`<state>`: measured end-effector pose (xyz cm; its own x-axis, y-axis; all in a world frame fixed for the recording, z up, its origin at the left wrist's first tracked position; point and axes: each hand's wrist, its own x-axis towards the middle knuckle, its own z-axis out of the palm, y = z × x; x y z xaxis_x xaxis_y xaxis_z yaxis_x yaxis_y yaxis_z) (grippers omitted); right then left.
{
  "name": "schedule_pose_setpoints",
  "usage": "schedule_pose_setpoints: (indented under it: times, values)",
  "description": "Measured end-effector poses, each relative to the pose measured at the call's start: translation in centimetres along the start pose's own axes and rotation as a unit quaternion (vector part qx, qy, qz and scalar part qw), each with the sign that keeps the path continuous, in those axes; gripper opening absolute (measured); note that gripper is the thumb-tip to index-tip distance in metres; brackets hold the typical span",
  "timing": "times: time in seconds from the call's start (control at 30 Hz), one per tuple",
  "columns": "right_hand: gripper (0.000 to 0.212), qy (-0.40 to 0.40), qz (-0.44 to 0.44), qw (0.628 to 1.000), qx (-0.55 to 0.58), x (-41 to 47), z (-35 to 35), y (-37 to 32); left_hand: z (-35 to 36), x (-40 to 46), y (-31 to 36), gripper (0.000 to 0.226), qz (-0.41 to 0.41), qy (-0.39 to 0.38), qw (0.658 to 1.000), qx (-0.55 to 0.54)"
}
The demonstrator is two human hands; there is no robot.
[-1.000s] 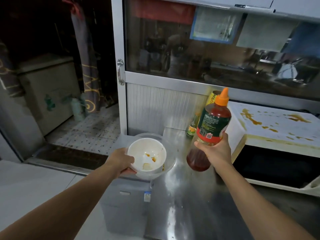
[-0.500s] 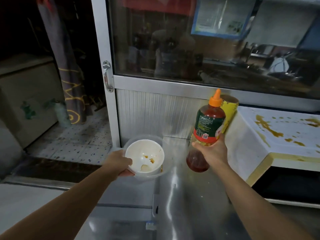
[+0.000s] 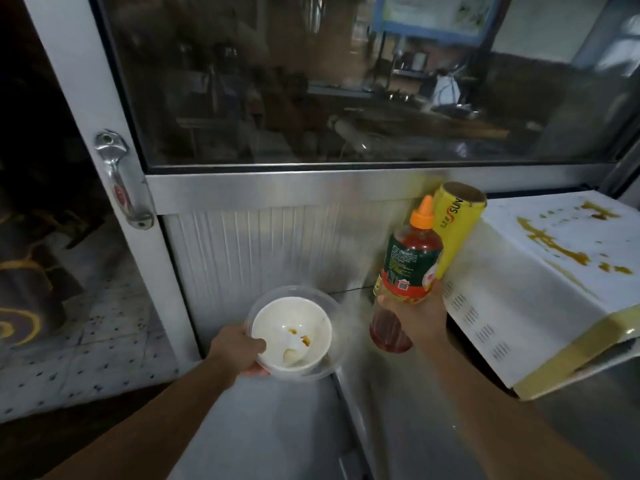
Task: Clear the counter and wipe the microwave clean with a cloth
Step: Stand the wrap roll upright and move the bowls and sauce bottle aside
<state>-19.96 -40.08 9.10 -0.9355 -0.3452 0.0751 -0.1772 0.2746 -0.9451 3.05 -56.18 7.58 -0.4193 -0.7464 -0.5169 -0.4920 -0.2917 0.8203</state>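
Head view: the right hand (image 3: pixel 417 315) grips the sauce bottle (image 3: pixel 407 271) just left of the stained microwave (image 3: pixel 540 289); its raised base could knock the yellow can (image 3: pixel 457 223) behind it. The left hand (image 3: pixel 239 351), further left of the microwave, pinches the clear tub (image 3: pixel 332 308) by its rim; a tilt could spill it. Inside sits a white bowl (image 3: pixel 294 323) with sauce smears and scraps, held over the steel surface (image 3: pixel 277 431).

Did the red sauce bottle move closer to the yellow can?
Yes. The sauce bottle, held in the right hand, has gone forward toward the back corner; it now overlaps the yellow can beside the stained microwave, where earlier it was nearer the person.
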Motion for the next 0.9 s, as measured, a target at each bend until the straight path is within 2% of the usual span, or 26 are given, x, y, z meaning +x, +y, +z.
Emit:
schedule_pose_setpoints:
  times: [0.13, 0.2, 0.3, 0.43, 0.7, 0.9]
  values:
    - [0.091, 0.019, 0.026, 0.999, 0.012, 1.4, 2.8, 0.3, -0.1, 2.9, -0.2, 0.033, -0.014, -0.035, 0.999, -0.003]
    - [0.085, 0.019, 0.03, 0.999, 0.016, 2.2, 3.9, 0.6, 0.0, 4.0, -0.3, 0.035, -0.02, -0.044, 0.999, -0.01]
    - [0.077, 0.024, 0.017, 1.0, 0.007, 3.5, 5.5, 1.2, 0.1, 5.3, -0.1, 0.034, -0.028, -0.046, 0.998, -0.018]
    - [0.078, 0.038, 0.011, 0.999, 0.001, 5.0, 7.5, 1.9, 0.1, 6.8, -0.1, 0.033, -0.036, -0.038, 0.999, -0.009]
    - [0.103, 0.083, 0.048, 0.995, -0.03, 6.9, 10.2, 3.4, 1.0, 7.9, -0.1, 0.03, -0.041, -0.017, 0.999, -0.001]
    - [0.106, 0.069, 0.057, 0.994, -0.066, 7.3, 10.3, 3.1, 1.5, 8.2, -0.5, 0.035, -0.038, -0.016, 0.999, 0.012]
